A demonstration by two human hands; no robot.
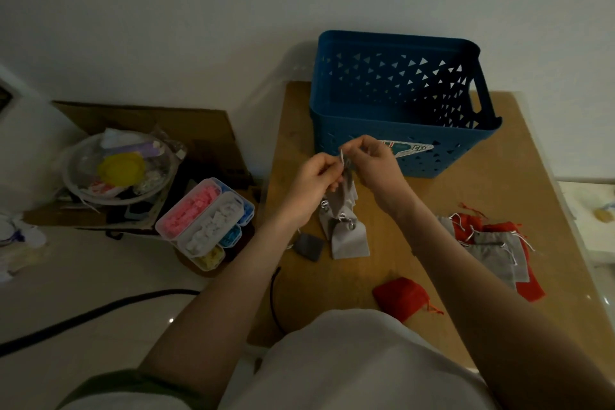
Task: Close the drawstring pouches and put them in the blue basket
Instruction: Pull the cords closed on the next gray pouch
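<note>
A sticker [412, 148] on the front wall of the blue basket [336, 130] carries the white letters "EP". The rest of its wording sits hidden behind the right hand [372, 160]. No other lettering can be read.

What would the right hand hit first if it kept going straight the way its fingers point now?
Probably the blue basket: the right hand, pinching the drawstring of the grey pouch, points up-left at the front wall near its left corner. Depth is unclear; the left hand sits just below that line.

Blue basket [336, 130], triangle-perforated; grey pouch [349, 240]; red pouch [399, 296].
</note>
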